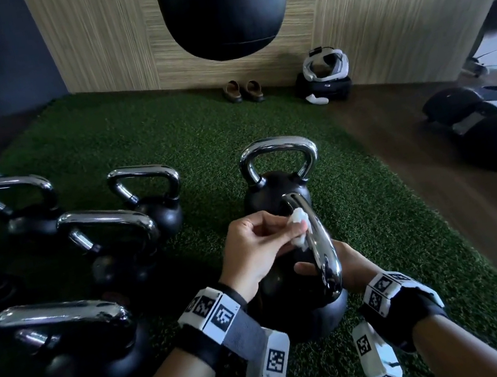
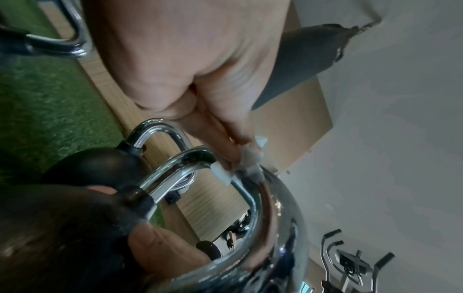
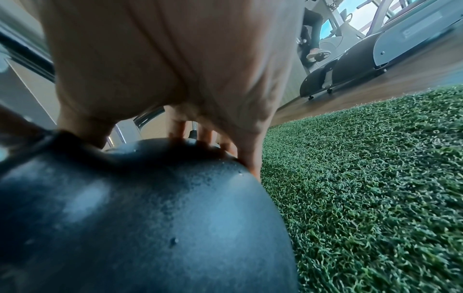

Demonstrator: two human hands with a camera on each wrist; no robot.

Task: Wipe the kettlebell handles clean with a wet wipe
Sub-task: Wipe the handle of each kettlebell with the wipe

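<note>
left grip (image 1: 250,247) with wipe (image 1: 298,215) on handle (image 1: 325,251)

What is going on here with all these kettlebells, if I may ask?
A person is cleaning the nearest kettlebell. The left hand pinches a white wet wipe against its chrome handle, while the right hand steadies the kettlebell, thumb inside the loop. Another kettlebell stands just behind it, and other kettlebells to the left, on green turf.
</note>
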